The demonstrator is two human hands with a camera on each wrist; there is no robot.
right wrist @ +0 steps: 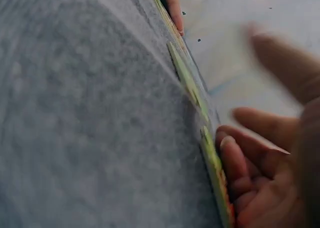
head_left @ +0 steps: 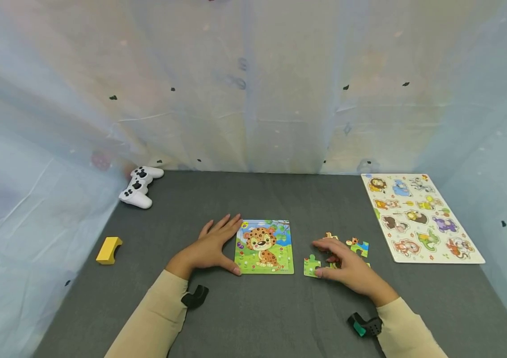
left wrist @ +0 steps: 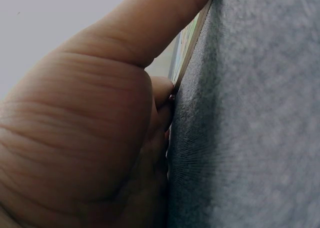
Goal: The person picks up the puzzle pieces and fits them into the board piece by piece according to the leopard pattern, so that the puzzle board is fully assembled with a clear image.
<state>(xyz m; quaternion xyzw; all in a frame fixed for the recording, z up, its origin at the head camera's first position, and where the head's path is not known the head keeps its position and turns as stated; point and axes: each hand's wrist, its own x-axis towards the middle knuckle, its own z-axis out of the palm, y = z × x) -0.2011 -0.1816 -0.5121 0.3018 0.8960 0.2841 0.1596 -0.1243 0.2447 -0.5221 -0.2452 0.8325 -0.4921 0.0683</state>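
Note:
A square leopard puzzle (head_left: 262, 246) lies flat near the middle of the table. My left hand (head_left: 211, 248) is spread along its left edge, thumb at the lower corner and fingertips at the upper one. In the left wrist view the thumb passes over the thin edge of the puzzle board (left wrist: 189, 45). My right hand (head_left: 349, 266) hovers palm down over several loose puzzle pieces (head_left: 359, 247), partly hiding them. Its thumb tip overlaps a green piece (head_left: 311, 266) in the head view. The right wrist view shows thumb and bent fingers apart, beside a piece (right wrist: 215, 173) on the cloth.
An animal picture board (head_left: 423, 219) lies at the back right. At the back left sits a white game controller (head_left: 139, 186), with a yellow arch block (head_left: 108, 250) nearer on the left edge. Pale sheeting (head_left: 253, 99) rises behind the grey tabletop (head_left: 253, 318).

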